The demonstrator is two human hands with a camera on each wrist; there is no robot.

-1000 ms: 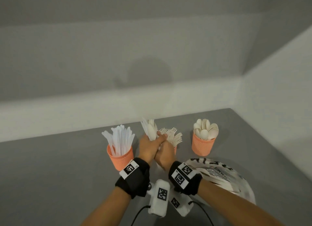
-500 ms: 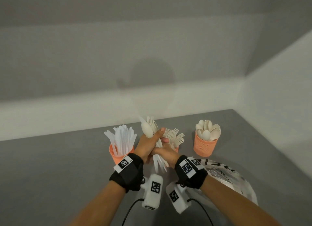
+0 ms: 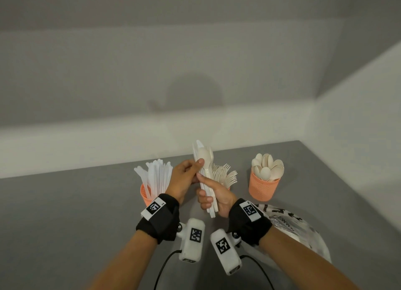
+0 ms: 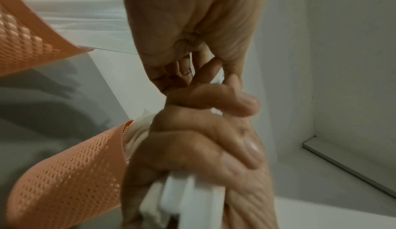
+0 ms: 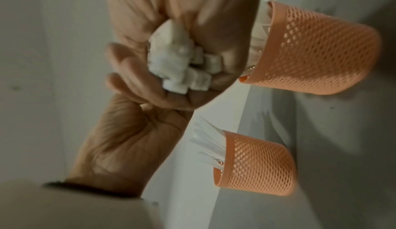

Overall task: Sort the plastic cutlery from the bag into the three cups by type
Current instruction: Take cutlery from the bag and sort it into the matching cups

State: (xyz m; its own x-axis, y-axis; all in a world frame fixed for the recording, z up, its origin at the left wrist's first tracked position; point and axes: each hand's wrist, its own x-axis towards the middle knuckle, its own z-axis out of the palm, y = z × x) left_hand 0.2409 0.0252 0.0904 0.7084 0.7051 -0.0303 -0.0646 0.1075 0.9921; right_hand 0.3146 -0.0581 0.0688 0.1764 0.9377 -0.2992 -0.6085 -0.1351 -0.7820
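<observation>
My right hand (image 3: 208, 194) grips the handles of a mixed bundle of white plastic cutlery (image 3: 205, 170), held upright in front of the middle cup. My left hand (image 3: 195, 170) pinches the bundle higher up, thumb just below a spoon bowl. The handle ends (image 5: 182, 63) show in the right wrist view. Three orange mesh cups stand in a row: the knife cup (image 3: 146, 195) on the left, the fork cup (image 5: 310, 49) in the middle with its forks (image 3: 225, 175) partly hidden behind my hands, and the spoon cup (image 3: 263, 186) on the right.
A crumpled clear plastic bag (image 3: 299, 229) with black print lies on the grey table (image 3: 65, 213) under my right forearm. White walls close off the back and right sides of the table. Cables hang from both wrist cameras.
The bundle has risen and come towards me. My right hand slid down to grip its handles, while my left thumb shifted up onto the bundle near the spoon bowl.
</observation>
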